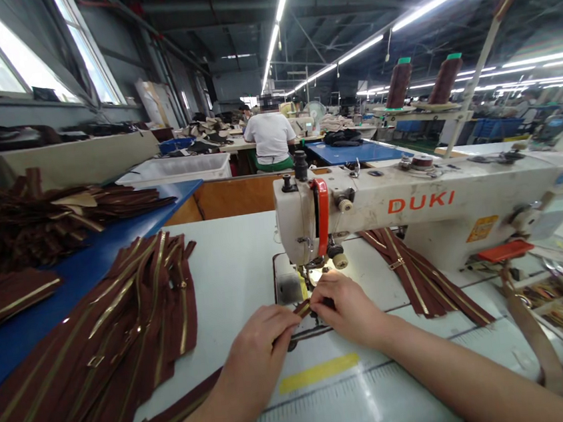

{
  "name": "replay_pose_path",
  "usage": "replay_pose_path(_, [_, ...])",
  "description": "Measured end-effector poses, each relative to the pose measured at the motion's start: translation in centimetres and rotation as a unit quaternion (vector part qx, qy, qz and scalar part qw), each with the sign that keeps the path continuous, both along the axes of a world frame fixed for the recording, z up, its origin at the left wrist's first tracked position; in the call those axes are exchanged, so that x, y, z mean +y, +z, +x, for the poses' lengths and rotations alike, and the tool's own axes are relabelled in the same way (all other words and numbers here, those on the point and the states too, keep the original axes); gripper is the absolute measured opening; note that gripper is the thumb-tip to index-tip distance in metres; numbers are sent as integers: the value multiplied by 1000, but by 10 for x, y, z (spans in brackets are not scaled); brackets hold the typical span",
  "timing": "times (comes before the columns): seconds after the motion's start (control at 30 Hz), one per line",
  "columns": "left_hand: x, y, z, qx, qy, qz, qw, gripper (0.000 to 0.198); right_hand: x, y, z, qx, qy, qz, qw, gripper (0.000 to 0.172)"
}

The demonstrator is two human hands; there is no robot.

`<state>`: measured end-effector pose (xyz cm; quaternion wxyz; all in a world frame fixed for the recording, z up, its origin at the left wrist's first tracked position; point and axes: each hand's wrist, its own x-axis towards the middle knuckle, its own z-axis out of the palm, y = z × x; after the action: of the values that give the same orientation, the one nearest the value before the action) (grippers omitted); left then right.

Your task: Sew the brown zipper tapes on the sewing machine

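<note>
A brown zipper with gold teeth stretches between my two hands, close in front of the sewing machine's needle area. My left hand pinches it, and its long tail trails back under my left forearm. At the zipper's end my right hand is closed on it, fingertips beside the presser foot, which my fingers partly hide. The white sewing machine stands over the table, its lamp lit. A big pile of brown zippers lies left of my hands. More zippers lie under the machine arm.
A blue table on the left bears further zipper bundles. At right, an open tray holds small items, with scissors by it. Two thread cones stand behind the machine. A person in a white shirt sits ahead, facing away.
</note>
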<state>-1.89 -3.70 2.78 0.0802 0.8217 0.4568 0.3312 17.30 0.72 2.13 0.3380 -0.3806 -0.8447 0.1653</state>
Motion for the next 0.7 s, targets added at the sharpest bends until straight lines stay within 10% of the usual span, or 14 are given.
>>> replay_pose_path(0.7, [-3,-8,-1,243,-27,80,966,41,-4,1,-6,-88,-58,34,994,11])
